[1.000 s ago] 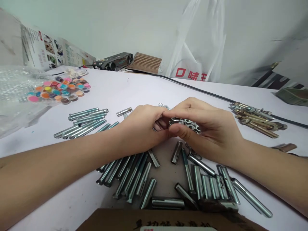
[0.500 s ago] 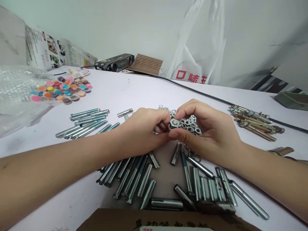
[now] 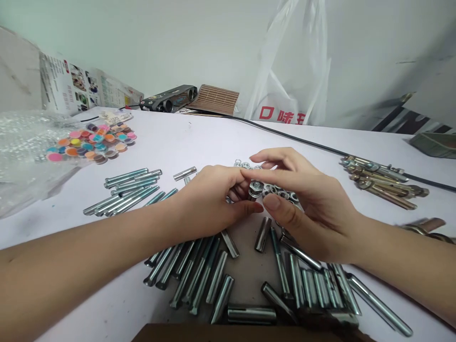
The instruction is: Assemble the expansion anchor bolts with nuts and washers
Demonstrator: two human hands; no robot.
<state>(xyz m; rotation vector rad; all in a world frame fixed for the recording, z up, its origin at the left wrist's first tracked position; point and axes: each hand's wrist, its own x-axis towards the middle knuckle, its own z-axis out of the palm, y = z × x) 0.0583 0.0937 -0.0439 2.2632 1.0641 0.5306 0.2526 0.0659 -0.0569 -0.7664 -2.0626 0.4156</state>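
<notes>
My left hand (image 3: pixel 219 202) is closed round a bolt, most of it hidden in the fingers. A silvery hex nut (image 3: pixel 256 186) sits on its end, with a washer (image 3: pixel 254 194) just beneath. My right hand (image 3: pixel 313 206) is open around the nut, index finger stretched across above it and thumb apart below. Behind the hands lies a pile of loose nuts and washers (image 3: pixel 283 194), partly covered by the right hand. Long bolts with flared ends (image 3: pixel 178 275) lie below my left forearm, and slotted metal sleeves (image 3: pixel 262 234) are spread nearer me and to the right.
Threaded rods (image 3: pixel 130 192) lie at the left, assembled expansion bolts (image 3: pixel 381 180) at the right. Colourful paint pots (image 3: pixel 92 142) sit beside clear plastic wrap (image 3: pixel 28 142). A black cable (image 3: pixel 285 134) crosses the back, before a white bag (image 3: pixel 288 85). A brown cardboard edge (image 3: pixel 249 333) is nearest me.
My right thumb and fingers have spread away from the nut, and the index finger has stretched leftward over it. The left hand keeps its hold. The view has tilted slightly.
</notes>
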